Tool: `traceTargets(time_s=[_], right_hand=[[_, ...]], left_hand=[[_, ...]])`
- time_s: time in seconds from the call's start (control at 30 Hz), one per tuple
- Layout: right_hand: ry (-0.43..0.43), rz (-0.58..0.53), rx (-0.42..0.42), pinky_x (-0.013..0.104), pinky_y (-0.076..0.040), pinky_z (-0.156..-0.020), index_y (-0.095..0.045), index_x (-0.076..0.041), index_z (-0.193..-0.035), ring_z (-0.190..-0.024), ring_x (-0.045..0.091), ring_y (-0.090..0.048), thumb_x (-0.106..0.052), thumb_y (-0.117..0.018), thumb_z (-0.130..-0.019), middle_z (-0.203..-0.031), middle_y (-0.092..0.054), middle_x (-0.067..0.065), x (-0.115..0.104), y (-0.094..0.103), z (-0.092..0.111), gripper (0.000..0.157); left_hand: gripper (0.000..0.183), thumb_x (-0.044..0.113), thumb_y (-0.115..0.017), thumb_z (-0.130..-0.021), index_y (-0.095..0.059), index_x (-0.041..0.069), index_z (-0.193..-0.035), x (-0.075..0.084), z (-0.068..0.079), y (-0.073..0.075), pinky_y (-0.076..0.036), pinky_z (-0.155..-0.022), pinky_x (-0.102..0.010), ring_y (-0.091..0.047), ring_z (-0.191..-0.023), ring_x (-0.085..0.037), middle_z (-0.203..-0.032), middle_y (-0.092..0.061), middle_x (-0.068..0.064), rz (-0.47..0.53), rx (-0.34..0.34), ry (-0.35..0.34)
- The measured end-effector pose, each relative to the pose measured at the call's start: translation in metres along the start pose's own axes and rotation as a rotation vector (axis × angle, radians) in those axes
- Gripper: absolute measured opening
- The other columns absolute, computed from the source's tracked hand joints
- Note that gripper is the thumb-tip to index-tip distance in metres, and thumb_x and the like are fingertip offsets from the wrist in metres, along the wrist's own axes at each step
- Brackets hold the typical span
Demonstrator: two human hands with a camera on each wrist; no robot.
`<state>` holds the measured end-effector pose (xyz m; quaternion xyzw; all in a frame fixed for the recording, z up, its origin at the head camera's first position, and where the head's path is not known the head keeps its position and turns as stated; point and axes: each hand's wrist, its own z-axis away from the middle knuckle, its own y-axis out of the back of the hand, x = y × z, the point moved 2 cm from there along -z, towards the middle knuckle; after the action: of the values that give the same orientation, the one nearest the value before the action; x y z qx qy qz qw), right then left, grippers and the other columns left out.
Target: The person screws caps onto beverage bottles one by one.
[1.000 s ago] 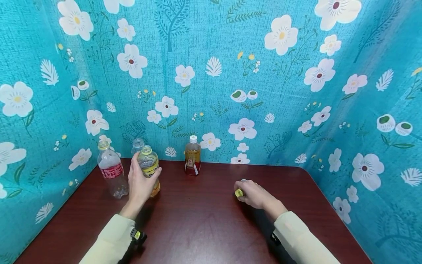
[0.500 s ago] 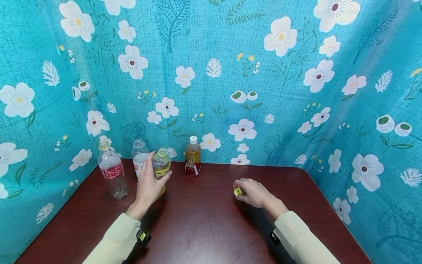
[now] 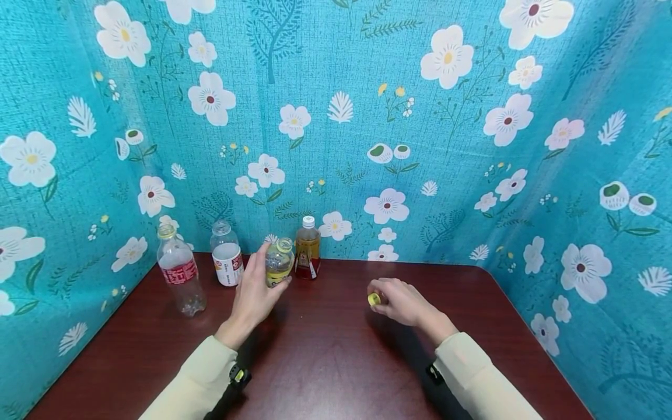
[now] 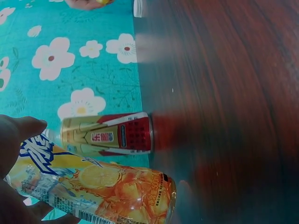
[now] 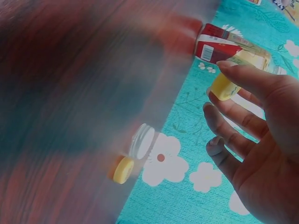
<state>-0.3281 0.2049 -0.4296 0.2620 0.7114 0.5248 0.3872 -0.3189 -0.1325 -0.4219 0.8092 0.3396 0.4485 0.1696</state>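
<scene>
My left hand (image 3: 254, 300) grips an uncapped iced tea bottle (image 4: 107, 184) with a yellow and orange label. The bottle is tilted to the right, and its base looks lifted off the table in the left wrist view. Beside it stands a capped bottle of amber drink (image 3: 307, 248) with a red and gold label. My right hand (image 3: 404, 302) pinches a yellow cap (image 5: 225, 87) between thumb and fingertips. Below that hand, a white cap (image 5: 141, 141) and another yellow cap (image 5: 124, 170) lie on the table; the head view hides them.
At the left of the dark wooden table (image 3: 325, 361) stand an uncapped clear bottle with a red label (image 3: 181, 274) and an uncapped bottle with a white label (image 3: 227, 256). A blue flowered cloth (image 3: 336, 146) closes off the back and both sides.
My left hand has carried the iced tea bottle rightward, away from the white-label bottle and towards the amber one, tilting it. My right hand has shifted slightly left and up with the yellow cap.
</scene>
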Motion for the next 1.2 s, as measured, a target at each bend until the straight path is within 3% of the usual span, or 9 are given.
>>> traceTargets(time_s=[0.63,0.93,1.2], right_hand=[[0.104,0.015,0.061,0.027,-0.051,-0.066,-0.067,-0.023,-0.107,-0.080,0.006,-0.059,-0.025,-0.080,-0.090,-0.093,-0.064,-0.009,-0.035,0.034,-0.022,0.021],[0.174,-0.147,0.059,0.032,-0.057,-0.075,-0.068,-0.014,-0.111,-0.082,0.011,-0.065,-0.015,-0.078,-0.092,-0.097,-0.066,-0.005,-0.051,0.059,-0.033,0.022],[0.184,-0.156,0.099,0.032,-0.057,-0.073,-0.068,-0.017,-0.119,-0.083,0.010,-0.066,-0.023,-0.078,-0.093,-0.107,-0.069,-0.006,-0.064,0.076,-0.040,0.028]], left_hand=[[0.090,0.023,-0.089,-0.079,-0.039,0.025,-0.154,0.022,0.002,-0.022,-0.057,-0.078,-0.060,-0.065,-0.106,-0.034,-0.128,-0.057,-0.009,0.001,-0.043,-0.047],[0.091,0.023,-0.091,-0.078,-0.042,0.023,-0.154,0.026,0.006,-0.030,-0.057,-0.081,-0.057,-0.065,-0.109,-0.031,-0.127,-0.059,-0.008,-0.028,-0.088,-0.076],[0.091,0.022,-0.092,-0.077,-0.043,0.023,-0.154,0.032,0.007,-0.035,-0.057,-0.082,-0.056,-0.065,-0.110,-0.030,-0.129,-0.059,-0.007,-0.029,-0.095,-0.101]])
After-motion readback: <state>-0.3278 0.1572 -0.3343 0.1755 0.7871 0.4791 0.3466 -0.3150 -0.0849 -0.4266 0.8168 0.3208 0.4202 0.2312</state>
